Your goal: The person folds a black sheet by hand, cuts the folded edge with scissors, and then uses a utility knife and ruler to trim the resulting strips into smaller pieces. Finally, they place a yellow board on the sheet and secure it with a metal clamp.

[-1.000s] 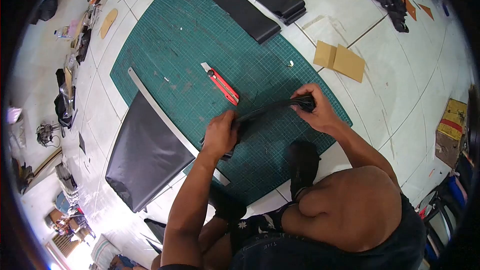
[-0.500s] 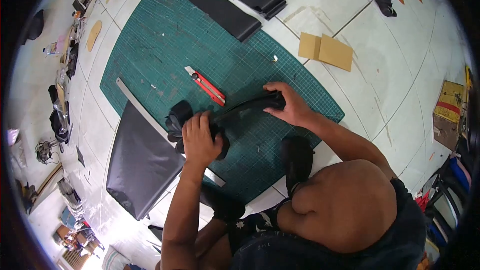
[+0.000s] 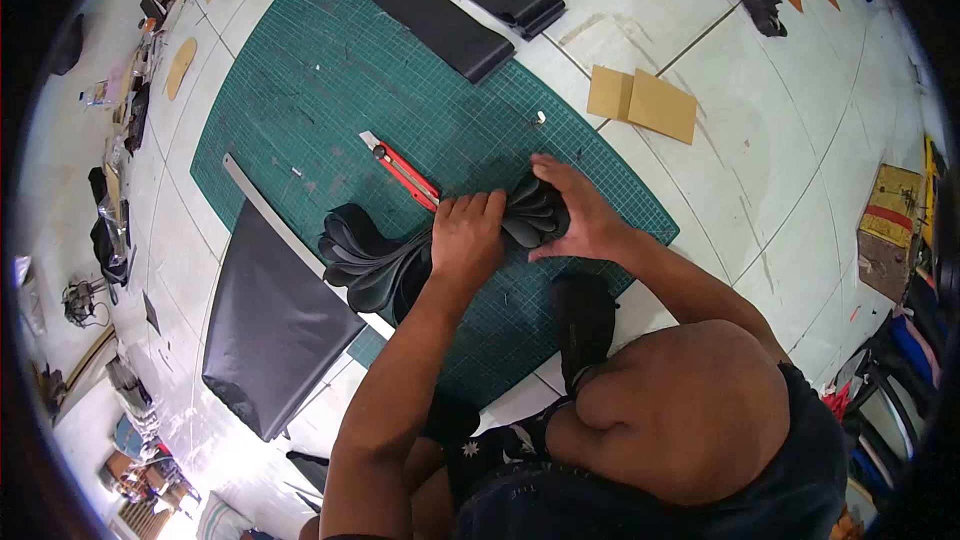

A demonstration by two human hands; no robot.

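A bundle of folded black strips [image 3: 375, 258], leather-like, lies over the green cutting mat [image 3: 300, 90], its looped layers fanned out at both ends. My left hand [image 3: 468, 238] is closed over the middle of the bundle, fingers curled on top. At the right end, my right hand [image 3: 582, 215] grips the folded loops between thumb and fingers; part of its grip is hidden behind the layers. Just beyond my left hand lies a red utility knife [image 3: 405, 175] with its blade out. A metal ruler [image 3: 268, 208] runs under the bundle's left side, along a black sheet [image 3: 275, 330].
Long black strips [image 3: 440, 25] lie folded across the mat's far edge. A creased tan card [image 3: 660, 107] rests on the tiles to the right. My shoe [image 3: 582, 325] stands on the mat's near edge. A worn box [image 3: 888, 225] sits far right.
My left hand has slid right along the strips, close to my right hand. The bundle's loops have fanned open at both ends. The view has shifted slightly.
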